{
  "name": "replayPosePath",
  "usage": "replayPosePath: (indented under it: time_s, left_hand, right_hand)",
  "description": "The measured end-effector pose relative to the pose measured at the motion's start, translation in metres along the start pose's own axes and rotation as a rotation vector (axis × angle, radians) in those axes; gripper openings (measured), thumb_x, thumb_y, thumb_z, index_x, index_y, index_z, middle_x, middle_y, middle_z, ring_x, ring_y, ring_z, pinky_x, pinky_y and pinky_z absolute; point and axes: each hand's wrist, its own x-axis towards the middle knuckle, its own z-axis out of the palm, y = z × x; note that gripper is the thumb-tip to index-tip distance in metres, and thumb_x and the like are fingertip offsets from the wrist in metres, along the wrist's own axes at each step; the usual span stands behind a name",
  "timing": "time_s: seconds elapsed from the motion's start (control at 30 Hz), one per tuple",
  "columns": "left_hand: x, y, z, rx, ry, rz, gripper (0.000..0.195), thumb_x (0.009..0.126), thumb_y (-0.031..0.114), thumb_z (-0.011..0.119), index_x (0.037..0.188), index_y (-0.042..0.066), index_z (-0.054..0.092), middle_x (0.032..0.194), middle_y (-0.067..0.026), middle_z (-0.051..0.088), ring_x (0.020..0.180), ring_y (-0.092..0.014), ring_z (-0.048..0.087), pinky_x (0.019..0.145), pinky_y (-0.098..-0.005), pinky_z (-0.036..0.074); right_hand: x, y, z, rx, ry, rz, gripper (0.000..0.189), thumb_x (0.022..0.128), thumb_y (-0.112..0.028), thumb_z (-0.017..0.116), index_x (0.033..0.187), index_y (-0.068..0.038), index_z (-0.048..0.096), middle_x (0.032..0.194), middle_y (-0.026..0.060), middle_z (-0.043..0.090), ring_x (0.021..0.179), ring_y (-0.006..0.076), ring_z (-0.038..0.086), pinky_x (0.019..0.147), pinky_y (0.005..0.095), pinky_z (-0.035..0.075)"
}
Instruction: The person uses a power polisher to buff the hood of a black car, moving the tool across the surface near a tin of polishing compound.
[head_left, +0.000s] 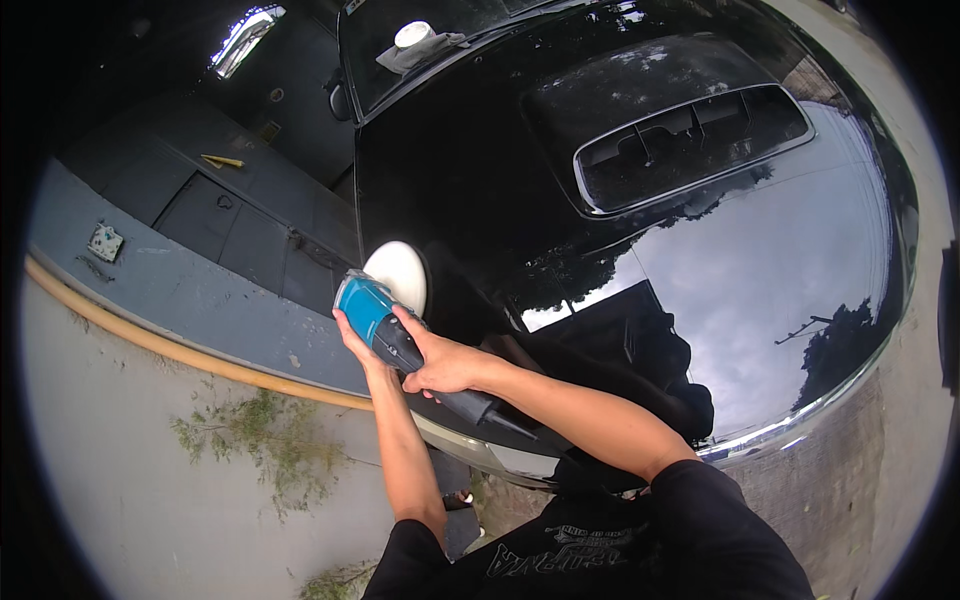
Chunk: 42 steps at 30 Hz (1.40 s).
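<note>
A teal and black electric polisher (367, 306) is held between my two hands over the near left part of a glossy black car hood (465, 187). My left hand (358, 341) cups the machine from its left side near the head. Around the black handle behind the teal housing, my right hand (442, 356) is closed. The round white polishing pad (400, 274) is tilted on edge beside the hood's left side; whether it touches the paint, I cannot tell. A black cord runs back from the handle's rear end towards me.
A hood scoop with a chrome-rimmed opening (694, 146) rises on the hood. A white-topped round container (413, 34) rests on a grey cloth (421, 54) by the windshield. Along the left run a grey wall ledge (247, 296) and a yellow pipe (187, 347). Plants (262, 442) grow below.
</note>
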Motion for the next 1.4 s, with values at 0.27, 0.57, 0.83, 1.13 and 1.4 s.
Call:
replayPosePath:
  time_s: [0.27, 0.57, 0.83, 1.13, 1.4]
  left_hand:
    - [-0.050, 0.001, 0.083, 0.081, -0.157, -0.118, 0.069, 0.101, 0.064, 0.043, 0.132, 0.004, 0.056, 0.112, -0.0152, 0.067, 0.093, -0.027, 0.070, 0.081, -0.0411, 0.060]
    - [-0.008, -0.023, 0.211, 0.283, -0.576, -0.198, 0.077, 0.100, 0.056, 0.053, 0.158, 0.013, 0.029, 0.133, -0.0176, 0.058, 0.107, -0.027, 0.069, 0.087, -0.0388, 0.061]
    - [0.033, -0.008, 0.189, 0.267, -0.455, -0.182, 0.065, 0.100, 0.061, 0.051, 0.134, 0.005, 0.057, 0.112, -0.0168, 0.069, 0.094, -0.027, 0.072, 0.082, -0.0391, 0.061]
    - [-0.021, 0.008, 0.029, 0.124, 0.002, -0.139, 0.076, 0.097, 0.069, 0.047, 0.136, 0.004, 0.055, 0.118, -0.0189, 0.066, 0.097, -0.032, 0.069, 0.085, -0.0449, 0.060]
    - [-0.177, -0.024, 0.029, 0.068, 0.122, 0.052, 0.069, 0.102, 0.062, 0.043, 0.139, 0.004, 0.050, 0.121, -0.0172, 0.065, 0.101, -0.031, 0.068, 0.088, -0.0450, 0.058]
  right_hand:
    - [-0.097, -0.024, 0.008, 0.060, 0.185, -0.052, 0.116, 0.081, 0.002, 0.067, 0.162, -0.015, -0.013, 0.111, 0.0183, 0.060, 0.066, 0.0168, 0.061, 0.059, 0.0347, 0.056]
    - [-0.120, -0.037, 0.000, 0.195, 0.597, -0.296, 0.118, 0.080, 0.008, 0.063, 0.160, -0.019, -0.020, 0.121, 0.0222, 0.056, 0.065, 0.0174, 0.061, 0.058, 0.0347, 0.055]
    - [-0.063, -0.039, -0.031, 0.227, 0.453, -0.223, 0.118, 0.080, 0.007, 0.064, 0.161, -0.020, -0.018, 0.115, 0.0206, 0.058, 0.065, 0.0165, 0.061, 0.057, 0.0344, 0.055]
    - [-0.030, 0.007, 0.013, 0.121, 0.118, -0.070, 0.117, 0.081, 0.006, 0.067, 0.162, -0.015, -0.015, 0.105, 0.0178, 0.063, 0.065, 0.0161, 0.059, 0.059, 0.0336, 0.053]
    - [-0.181, 0.018, 0.030, 0.008, -0.039, 0.040, 0.113, 0.085, 0.000, 0.067, 0.163, -0.018, -0.012, 0.099, 0.0146, 0.063, 0.070, 0.0161, 0.062, 0.070, 0.0339, 0.052]
